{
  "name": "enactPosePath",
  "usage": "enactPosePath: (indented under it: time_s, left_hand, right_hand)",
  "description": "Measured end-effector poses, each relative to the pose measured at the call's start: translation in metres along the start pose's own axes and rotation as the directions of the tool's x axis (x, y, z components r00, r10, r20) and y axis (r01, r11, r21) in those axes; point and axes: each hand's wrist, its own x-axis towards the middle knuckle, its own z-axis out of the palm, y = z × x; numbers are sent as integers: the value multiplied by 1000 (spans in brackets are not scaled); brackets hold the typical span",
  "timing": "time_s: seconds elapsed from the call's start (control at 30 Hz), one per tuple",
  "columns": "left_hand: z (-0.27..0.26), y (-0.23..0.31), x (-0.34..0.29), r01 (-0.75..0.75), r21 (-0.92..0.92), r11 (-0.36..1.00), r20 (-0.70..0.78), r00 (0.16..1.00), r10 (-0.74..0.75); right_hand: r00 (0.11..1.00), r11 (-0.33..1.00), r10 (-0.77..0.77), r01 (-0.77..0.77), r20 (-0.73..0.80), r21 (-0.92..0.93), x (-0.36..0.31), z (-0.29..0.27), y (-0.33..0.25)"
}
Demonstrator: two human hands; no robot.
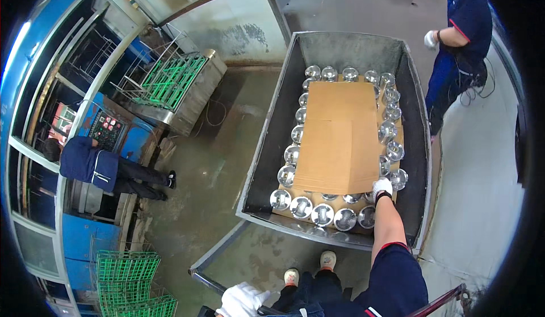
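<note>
Cardboard sheet (pixel 335 141), right hand (pixel 382 187) at corner

Your right arm reaches forward nearly straight, crossing the near edge of the metal bin (pixel 267 121) close to its near right corner. Its forearm (pixel 388 223) is bare below a short dark sleeve (pixel 402 268), and a dark band (pixel 384 196) circles the wrist. Your white-gloved right hand (pixel 382 186) is inside that edge, its grip unclear. Your left hand (pixel 244 301), also white-gloved, is low outside the near edge, its finger pose unclear.
</note>
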Motion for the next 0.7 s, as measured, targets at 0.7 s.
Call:
enactPosePath:
  time_s: [0.7]
  left_hand:
    - [-27, -14, -19, -360, 416, 835, 332, 915, 229]
  right_hand:
    - [936, 773, -296, 352, -191, 527, -239, -334, -76]
